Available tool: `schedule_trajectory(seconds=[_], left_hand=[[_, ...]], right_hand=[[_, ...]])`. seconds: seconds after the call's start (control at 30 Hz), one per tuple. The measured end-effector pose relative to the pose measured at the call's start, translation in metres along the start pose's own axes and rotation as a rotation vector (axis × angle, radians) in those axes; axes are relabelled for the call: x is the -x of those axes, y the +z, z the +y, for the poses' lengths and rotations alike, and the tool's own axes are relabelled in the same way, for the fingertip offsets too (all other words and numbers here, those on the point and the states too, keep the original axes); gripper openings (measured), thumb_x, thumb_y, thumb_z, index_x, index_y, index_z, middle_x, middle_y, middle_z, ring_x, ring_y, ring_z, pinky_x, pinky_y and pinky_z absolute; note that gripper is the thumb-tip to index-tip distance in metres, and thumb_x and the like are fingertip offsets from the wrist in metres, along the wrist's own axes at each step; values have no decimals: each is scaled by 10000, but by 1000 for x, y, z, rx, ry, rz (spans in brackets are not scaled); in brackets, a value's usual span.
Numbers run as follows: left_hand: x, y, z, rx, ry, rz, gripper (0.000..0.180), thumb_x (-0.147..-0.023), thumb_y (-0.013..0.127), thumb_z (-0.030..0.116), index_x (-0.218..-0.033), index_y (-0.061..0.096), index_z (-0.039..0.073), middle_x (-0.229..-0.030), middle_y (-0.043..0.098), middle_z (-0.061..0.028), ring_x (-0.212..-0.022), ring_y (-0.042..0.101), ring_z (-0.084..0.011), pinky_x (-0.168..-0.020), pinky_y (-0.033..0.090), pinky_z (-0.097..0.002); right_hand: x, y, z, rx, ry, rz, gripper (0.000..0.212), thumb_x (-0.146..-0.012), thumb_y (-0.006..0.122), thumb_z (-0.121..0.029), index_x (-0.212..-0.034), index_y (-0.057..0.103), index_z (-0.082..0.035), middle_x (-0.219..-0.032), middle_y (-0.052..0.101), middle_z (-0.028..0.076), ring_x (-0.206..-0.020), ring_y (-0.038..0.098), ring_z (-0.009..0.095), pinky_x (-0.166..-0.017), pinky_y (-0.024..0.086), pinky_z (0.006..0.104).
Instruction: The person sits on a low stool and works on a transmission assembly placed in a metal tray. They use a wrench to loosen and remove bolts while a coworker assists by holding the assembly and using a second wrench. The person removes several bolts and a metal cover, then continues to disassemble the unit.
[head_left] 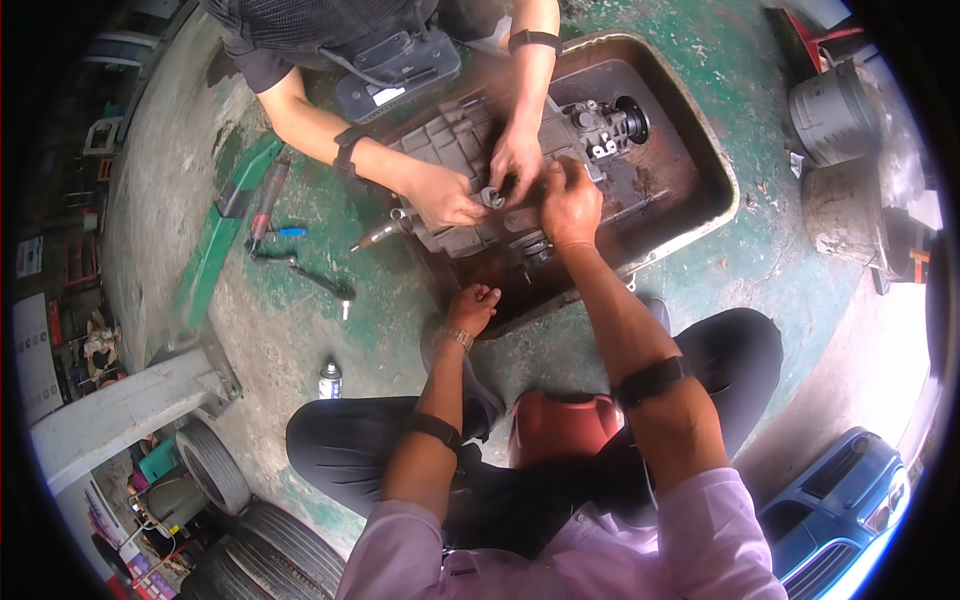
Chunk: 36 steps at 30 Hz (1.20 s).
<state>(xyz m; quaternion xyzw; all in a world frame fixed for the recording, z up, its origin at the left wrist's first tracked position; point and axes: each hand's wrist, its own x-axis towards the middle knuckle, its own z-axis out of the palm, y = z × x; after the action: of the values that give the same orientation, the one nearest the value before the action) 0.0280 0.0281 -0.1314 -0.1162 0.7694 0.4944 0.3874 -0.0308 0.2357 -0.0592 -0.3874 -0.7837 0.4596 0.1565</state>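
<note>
While our right hand (572, 205) curls at the gearbox (465, 150), hold unclear, and our half-curled left hand (473, 310) seems empty, we'd grip the likely heavy, ribbed casing (430, 150).

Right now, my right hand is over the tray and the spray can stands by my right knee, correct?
Not quite: the spray can stands by your left knee, as the head view shows. Your right hand is over the tray.
</note>
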Motion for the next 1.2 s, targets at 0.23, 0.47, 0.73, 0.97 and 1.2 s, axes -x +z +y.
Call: schedule_trajectory(seconds=[0.23,0.47,0.73,0.97,1.2], left_hand=[[-5,-1,-7,-10,52,-27,315,-835,658,224,-668,429,86,-646,410,34,-568,447,-73,-522,455,-251],[-8,-2,-11,-36,67,-56,310,-837,655,221,-669,432,86,-649,417,31,-570,451,-78,-527,456,-254],[-1,-1,-4,-53,22,-19,284,-847,646,224,-693,465,69,-661,441,27,-579,469,-80,-545,472,-258],[-5,-2,-9,-77,24,-55,289,-847,640,232,-692,458,70,-652,443,22,-573,473,-84,-550,477,-263],[-10,-2,-20,-89,27,-43,304,-849,636,244,-682,451,69,-647,441,17,-572,476,-89,-546,475,-266]], right_hand=[[-1,-1,0,12,37,-46,372,-865,499,-323,-1078,617,-42,-987,647,193,-965,599,366,-863,448,416],[0,-1,-1,6,25,-16,347,-870,518,-294,-1041,625,-11,-944,638,236,-943,597,386,-850,444,411],[0,-3,-3,7,42,-35,356,-870,514,-296,-1061,620,-14,-956,636,236,-952,597,380,-858,441,408],[0,-2,-2,5,45,-39,364,-865,518,-306,-1064,622,-19,-964,637,231,-958,597,375,-861,443,405],[-1,-1,-1,21,52,-35,359,-864,522,-307,-1058,625,-23,-960,638,228,-957,599,373,-860,445,405]])
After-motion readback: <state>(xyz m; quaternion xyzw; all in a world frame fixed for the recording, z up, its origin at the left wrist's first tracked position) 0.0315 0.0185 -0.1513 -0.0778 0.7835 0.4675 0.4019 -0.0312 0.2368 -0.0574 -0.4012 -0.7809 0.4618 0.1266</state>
